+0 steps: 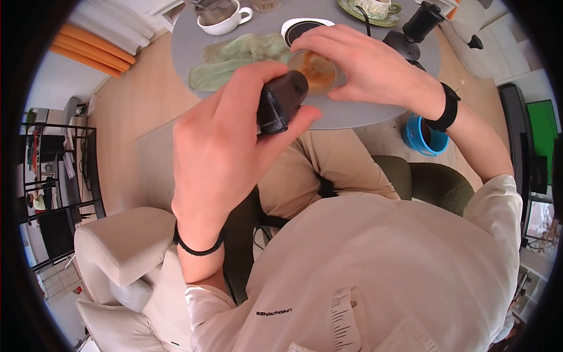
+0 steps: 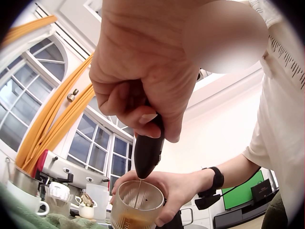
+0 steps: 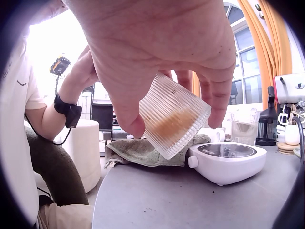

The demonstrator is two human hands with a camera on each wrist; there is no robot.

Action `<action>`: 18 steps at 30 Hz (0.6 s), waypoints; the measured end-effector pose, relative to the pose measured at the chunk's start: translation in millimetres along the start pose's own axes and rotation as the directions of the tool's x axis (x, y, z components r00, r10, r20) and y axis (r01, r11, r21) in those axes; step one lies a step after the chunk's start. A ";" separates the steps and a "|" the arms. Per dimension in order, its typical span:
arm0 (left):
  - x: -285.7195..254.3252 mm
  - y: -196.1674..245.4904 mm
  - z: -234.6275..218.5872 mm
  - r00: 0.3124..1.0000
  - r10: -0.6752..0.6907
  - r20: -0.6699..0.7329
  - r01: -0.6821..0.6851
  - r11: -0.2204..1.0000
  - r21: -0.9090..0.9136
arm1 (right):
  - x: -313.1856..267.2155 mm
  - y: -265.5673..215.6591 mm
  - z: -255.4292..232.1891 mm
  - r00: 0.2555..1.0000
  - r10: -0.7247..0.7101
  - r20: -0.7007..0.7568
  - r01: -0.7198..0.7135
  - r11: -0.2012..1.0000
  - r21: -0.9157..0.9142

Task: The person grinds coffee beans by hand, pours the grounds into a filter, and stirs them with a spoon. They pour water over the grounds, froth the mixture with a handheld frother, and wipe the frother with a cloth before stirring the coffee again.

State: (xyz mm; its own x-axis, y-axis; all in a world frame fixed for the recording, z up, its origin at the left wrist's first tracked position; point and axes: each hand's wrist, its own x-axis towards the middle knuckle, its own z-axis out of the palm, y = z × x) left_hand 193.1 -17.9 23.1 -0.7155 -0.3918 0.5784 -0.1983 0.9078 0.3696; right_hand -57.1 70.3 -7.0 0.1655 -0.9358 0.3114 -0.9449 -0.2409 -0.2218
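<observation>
In the head view my left hand (image 1: 214, 138) grips the black handle of a handheld milk frother (image 1: 282, 102). Its thin metal shaft (image 2: 139, 194) points down into a ribbed clear glass (image 2: 138, 196) in the left wrist view. Brown liquid sits low in that glass, where the shaft's lower end is hard to see. My right hand (image 1: 375, 64) holds the glass around its sides, fingers on one side and thumb on the other. From the right wrist view, the glass (image 3: 174, 119) is tilted and raised above the grey table (image 3: 143, 200).
A crumpled green cloth (image 1: 240, 56) lies on the table beside a white appliance with a round black top (image 3: 228, 164). Farther back stand a white cup (image 1: 220, 26), a green saucer (image 1: 384, 22) and a black device (image 1: 422, 23). A blue bucket (image 1: 415, 138) is below the table edge.
</observation>
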 end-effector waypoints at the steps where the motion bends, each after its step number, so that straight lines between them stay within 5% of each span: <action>1: -0.1 0.3 0.1 1.000 -0.004 -0.001 0.004 1.000 0.000 | -0.1 0.8 0.3 1.000 -0.002 -0.004 0.002 1.000 -0.005; 18: 2.5 4.4 1.3 0.990 -0.139 0.028 0.141 0.986 -0.085 | -1.2 13.3 4.5 1.000 -0.015 0.002 0.015 1.000 -0.013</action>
State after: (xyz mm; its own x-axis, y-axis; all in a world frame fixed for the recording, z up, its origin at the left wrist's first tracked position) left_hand 189.5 -14.7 25.3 -0.6990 -0.5102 0.5010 -0.2399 0.8274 0.5079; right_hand -68.6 67.1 -14.5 0.1801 -0.9325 0.3132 -0.9459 -0.2515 -0.2048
